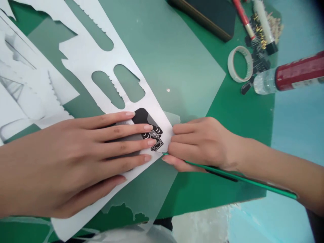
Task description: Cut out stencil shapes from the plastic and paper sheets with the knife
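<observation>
White sheet (86, 57) is lying under and beyond the left hand (108, 152), on a translucent sheet (182, 60) that is covering part of the green desk (248, 114). The work is looking partly done, as far as I can judge: three rounded openings (108, 88) are already showing beyond the left hand's fingertips, some with small notches along one edge. What is seemingly being left for now is the black patterned piece (140, 116) under those fingertips, which is sitting within the white sheet (whether it is loose or printed there, I cannot tell).

The white sheet is looking flat and thin, with a straight edge towards the right hand (193, 145) and a ragged one on the opposite side. The patterned piece is showing plain black at its rounded end and fine white line-work nearest the right hand.

The left hand is lying flat, fingers spread, grasping nothing and pressing down. The right hand is clenching a slim green tool (263, 186), its fine tip pointing at the pattern's corner just beside the left fingertips; whether it is touching, I cannot tell. Beyond the right hand, a tape roll (230, 65) is resting near a red-labelled bottle (298, 72).
</observation>
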Action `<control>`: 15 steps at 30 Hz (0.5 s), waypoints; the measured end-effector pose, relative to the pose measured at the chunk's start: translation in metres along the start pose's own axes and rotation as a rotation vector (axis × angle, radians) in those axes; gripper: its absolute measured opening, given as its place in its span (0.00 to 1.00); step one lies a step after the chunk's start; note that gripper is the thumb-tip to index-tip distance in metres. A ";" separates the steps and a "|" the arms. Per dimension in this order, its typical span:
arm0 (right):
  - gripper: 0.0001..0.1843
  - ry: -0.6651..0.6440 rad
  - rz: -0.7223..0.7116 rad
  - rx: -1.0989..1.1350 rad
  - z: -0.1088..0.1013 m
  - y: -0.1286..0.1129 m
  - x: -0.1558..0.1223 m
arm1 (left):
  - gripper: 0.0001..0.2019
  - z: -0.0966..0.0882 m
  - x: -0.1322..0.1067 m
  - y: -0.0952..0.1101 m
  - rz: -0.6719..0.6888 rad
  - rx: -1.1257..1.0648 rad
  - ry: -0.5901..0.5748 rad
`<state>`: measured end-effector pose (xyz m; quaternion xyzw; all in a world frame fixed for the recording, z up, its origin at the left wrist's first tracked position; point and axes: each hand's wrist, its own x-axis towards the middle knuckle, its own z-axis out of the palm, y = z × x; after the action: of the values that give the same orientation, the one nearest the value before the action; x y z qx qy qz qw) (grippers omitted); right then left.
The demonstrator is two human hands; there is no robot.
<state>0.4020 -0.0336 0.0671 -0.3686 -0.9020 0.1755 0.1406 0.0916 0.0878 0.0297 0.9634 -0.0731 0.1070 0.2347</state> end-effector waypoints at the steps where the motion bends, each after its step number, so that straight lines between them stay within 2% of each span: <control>1: 0.24 0.013 0.045 0.028 0.001 -0.007 -0.001 | 0.28 0.001 0.000 0.000 -0.002 0.000 0.008; 4: 0.25 0.193 0.198 0.141 0.010 -0.032 -0.005 | 0.27 0.004 0.000 -0.001 -0.004 -0.008 0.041; 6: 0.24 0.349 0.364 0.181 0.020 -0.049 -0.006 | 0.27 0.008 -0.001 0.000 -0.008 -0.011 0.062; 8: 0.24 0.422 0.484 0.171 0.032 -0.062 -0.005 | 0.28 0.012 -0.003 0.003 -0.024 0.004 0.069; 11: 0.23 0.466 0.500 0.094 0.046 -0.069 -0.003 | 0.29 0.018 -0.005 0.008 -0.058 0.033 0.097; 15: 0.23 0.485 0.508 0.058 0.048 -0.063 -0.002 | 0.29 0.022 -0.005 0.014 -0.070 0.005 0.141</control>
<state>0.3457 -0.0875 0.0501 -0.6082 -0.7163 0.1380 0.3129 0.0877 0.0658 0.0152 0.9560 -0.0226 0.1664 0.2405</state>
